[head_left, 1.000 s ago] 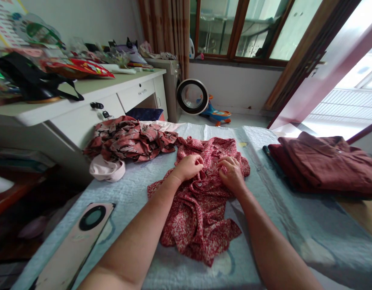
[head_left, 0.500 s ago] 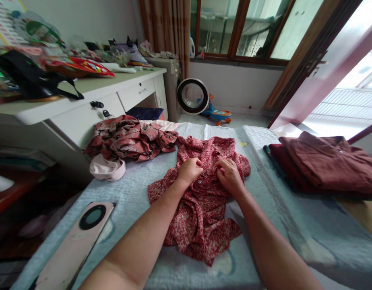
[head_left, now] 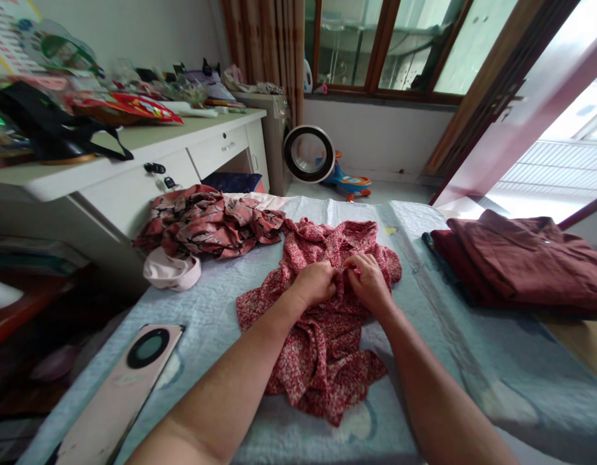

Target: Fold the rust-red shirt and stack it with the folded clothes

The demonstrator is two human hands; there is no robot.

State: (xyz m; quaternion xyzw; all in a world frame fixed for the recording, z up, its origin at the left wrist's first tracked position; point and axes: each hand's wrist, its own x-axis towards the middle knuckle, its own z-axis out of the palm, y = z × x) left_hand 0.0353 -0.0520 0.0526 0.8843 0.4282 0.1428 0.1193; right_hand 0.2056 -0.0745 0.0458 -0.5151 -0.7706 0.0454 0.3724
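A red floral shirt [head_left: 322, 361] with short sleeves lies rumpled on the pale blue quilted cover [head_left: 221, 303], its collar away from me. Both hands are at its front, close together over the button edges. My left hand [head_left: 316, 281] is closed, its fingertips pinching the cloth of the left front. My right hand [head_left: 369, 279] pinches the other front edge with thumb and fingers. Whatever lies right between the fingertips is too small to make out.
A crumpled red patterned garment [head_left: 206, 219] and a pale pink band [head_left: 172, 270] lie at the left. A pink phone [head_left: 119, 394] rests near the left edge. Folded dark red clothes [head_left: 531, 265] are stacked at the right. Beyond stands a cluttered white desk [head_left: 211, 145].
My left hand has moved right and slightly toward me, closing the gap to my right hand. The right hand has barely moved, and the cloth between them is gathered.
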